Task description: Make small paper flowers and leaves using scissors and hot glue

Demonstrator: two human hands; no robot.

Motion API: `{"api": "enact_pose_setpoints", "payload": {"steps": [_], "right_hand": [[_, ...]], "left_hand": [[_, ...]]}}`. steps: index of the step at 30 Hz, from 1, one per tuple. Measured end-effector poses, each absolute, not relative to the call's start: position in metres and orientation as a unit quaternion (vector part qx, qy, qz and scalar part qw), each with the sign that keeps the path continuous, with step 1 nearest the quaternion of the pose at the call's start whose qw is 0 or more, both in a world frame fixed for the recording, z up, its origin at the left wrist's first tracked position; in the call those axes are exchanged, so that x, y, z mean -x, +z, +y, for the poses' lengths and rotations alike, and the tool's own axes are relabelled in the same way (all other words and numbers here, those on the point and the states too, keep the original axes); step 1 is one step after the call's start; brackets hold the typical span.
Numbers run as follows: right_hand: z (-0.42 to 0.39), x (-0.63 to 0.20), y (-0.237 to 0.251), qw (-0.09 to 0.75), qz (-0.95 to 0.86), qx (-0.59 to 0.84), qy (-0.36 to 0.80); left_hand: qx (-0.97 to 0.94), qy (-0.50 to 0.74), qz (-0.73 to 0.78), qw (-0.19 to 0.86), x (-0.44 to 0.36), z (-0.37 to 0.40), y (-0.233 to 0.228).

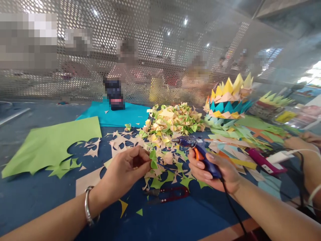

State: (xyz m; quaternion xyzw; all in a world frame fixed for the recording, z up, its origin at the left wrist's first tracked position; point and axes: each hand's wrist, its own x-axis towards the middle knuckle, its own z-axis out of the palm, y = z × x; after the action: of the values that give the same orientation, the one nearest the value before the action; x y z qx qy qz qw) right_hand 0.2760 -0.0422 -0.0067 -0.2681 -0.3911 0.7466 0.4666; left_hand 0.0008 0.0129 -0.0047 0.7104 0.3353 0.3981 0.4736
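Between the thumb and fingers of my left hand (pixel 130 167) is a small green felt piece (pixel 153 159), folded like a leaf or petal. My right hand (pixel 217 170) is wrapped round a blue glue gun (pixel 200 150) with an orange trigger. Its nozzle points left, above the scraps and a little apart from the green piece. A clear glue stick (pixel 220 142) sticks out of its rear, and a black cord hangs below. Under my hands lie cut felt scraps (pixel 173 167). Red-handled thread snips (pixel 173 195) rest on the blue table nearer me.
A heap of small folded felt pieces (pixel 175 120) stands beyond my hands. Green felt (pixel 55 140) lies left, blue felt (pixel 95 113) behind, with a phone (pixel 115 95) upright on it. Stacked zigzag-edged strips (pixel 228 100) stand back right. A magenta power bank (pixel 267 161) and another person's hand (pixel 298 147) are at right.
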Motion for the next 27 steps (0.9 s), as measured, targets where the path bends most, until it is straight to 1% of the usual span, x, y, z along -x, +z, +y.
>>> {"api": "enact_pose_setpoints", "payload": {"steps": [3, 7, 11, 16, 19, 23, 27], "right_hand": [[-0.044, -0.275, -0.006, 0.451, -0.388, 0.25, 0.764], [-0.044, -0.274, -0.004, 0.448, -0.404, 0.248, 0.758], [-0.043, -0.273, -0.003, 0.431, -0.435, 0.289, 0.736], [-0.047, -0.27, -0.004, 0.408, -0.483, 0.412, 0.656], [-0.051, -0.27, -0.005, 0.386, -0.521, 0.463, 0.604], [-0.053, -0.27, -0.006, 0.378, -0.57, 0.485, 0.545], [-0.054, -0.27, -0.007, 0.378, -0.599, 0.484, 0.514]], "left_hand": [[-0.713, 0.386, 0.342, 0.475, -0.002, 0.012, -0.003], [-0.711, 0.383, 0.341, 0.481, -0.003, 0.012, -0.004], [-0.718, 0.378, 0.346, 0.472, -0.003, 0.012, -0.005], [-0.722, 0.389, 0.346, 0.456, -0.003, 0.011, -0.002], [-0.736, 0.388, 0.35, 0.431, -0.003, 0.01, -0.001], [-0.753, 0.374, 0.352, 0.412, -0.002, 0.009, 0.001], [-0.757, 0.368, 0.35, 0.412, -0.002, 0.008, 0.003]]}}
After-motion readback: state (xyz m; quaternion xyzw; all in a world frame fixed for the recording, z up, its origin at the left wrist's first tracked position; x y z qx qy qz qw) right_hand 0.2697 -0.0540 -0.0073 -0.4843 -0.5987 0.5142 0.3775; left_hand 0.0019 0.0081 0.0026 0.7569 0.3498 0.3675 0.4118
